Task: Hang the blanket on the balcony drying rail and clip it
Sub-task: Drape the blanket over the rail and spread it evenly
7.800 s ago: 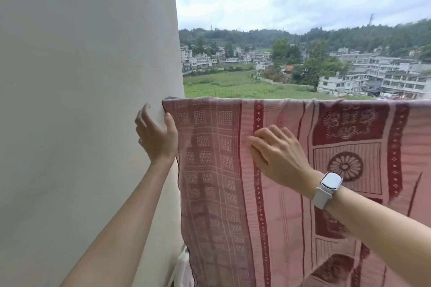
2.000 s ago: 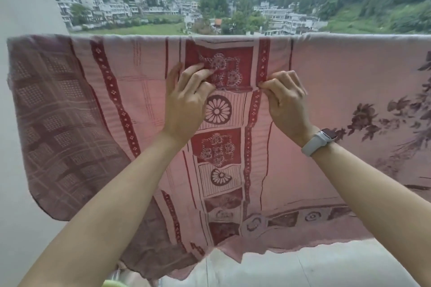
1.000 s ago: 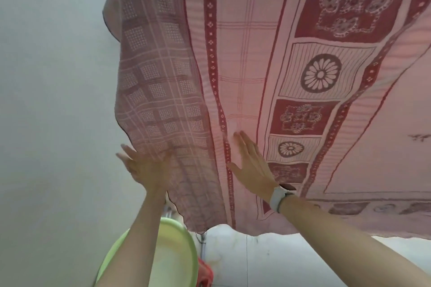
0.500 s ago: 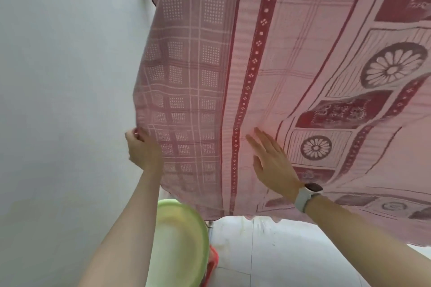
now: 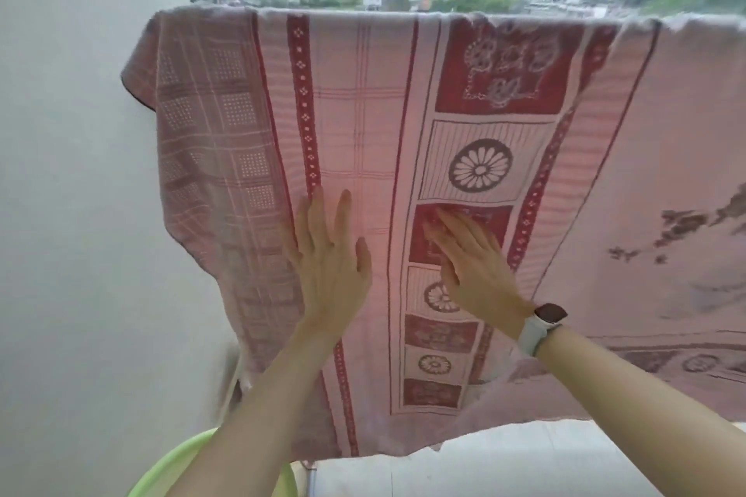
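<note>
The blanket [image 5: 464, 101] hangs draped, left edge by the wall [image 5: 72, 173] — left hand [image 5: 329, 274] and right hand [image 5: 474, 266] press flat on it, fingers straight.

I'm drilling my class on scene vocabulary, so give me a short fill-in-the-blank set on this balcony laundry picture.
1. The pink patterned blanket hangs draped over a ____.
2. Both the left hand and the right hand lie ____ against the cloth, fingers straight.
3. The watch is worn on the ____ wrist.
4. The basin at the lower edge is ____ in colour.

Missing words: rail; flat; right; green
</note>
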Demonstrator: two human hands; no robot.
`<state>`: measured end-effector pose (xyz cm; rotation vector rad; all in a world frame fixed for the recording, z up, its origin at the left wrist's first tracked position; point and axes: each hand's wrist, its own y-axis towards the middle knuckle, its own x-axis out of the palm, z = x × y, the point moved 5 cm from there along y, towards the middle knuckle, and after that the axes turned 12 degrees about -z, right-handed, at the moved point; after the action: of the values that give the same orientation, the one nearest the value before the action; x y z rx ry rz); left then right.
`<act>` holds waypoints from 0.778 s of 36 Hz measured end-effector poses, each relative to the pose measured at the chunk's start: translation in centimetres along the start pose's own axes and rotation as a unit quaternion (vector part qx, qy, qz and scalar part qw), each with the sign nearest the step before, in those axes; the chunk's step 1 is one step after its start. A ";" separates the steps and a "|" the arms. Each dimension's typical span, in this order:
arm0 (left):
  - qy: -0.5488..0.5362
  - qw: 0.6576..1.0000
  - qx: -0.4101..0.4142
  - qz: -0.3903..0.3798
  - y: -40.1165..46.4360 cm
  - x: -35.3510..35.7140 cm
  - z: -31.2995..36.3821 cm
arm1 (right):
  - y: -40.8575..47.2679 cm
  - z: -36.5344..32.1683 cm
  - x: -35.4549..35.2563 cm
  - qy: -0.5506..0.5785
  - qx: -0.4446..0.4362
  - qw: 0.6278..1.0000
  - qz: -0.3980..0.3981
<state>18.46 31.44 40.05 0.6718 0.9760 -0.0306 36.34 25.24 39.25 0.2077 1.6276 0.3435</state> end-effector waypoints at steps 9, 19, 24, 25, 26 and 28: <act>0.032 0.974 0.221 0.049 6.1 0.5 22.3 | -6.0 16.3 -13.0 -0.075 0.052 0.986 0.139; 0.069 0.951 0.291 0.083 13.9 2.8 43.3 | -11.4 34.7 -26.8 -0.094 0.142 0.964 0.205; 0.101 0.951 0.289 0.033 16.7 5.6 48.9 | -11.0 41.4 -29.4 -0.102 0.187 0.956 0.200; 0.092 0.950 0.297 0.044 16.9 6.0 49.6 | -10.9 42.1 -29.9 -0.098 0.181 0.956 0.208; 0.077 0.949 0.300 0.063 17.0 6.3 49.9 | -10.8 42.7 -30.2 -0.096 0.169 0.956 0.217; 0.038 0.948 0.296 0.109 16.9 6.7 50.0 | -10.6 43.4 -30.8 -0.101 0.139 0.958 0.231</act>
<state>65.40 19.78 62.34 1.3394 0.9644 -0.1068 82.94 9.15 61.91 0.8199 1.4076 0.4310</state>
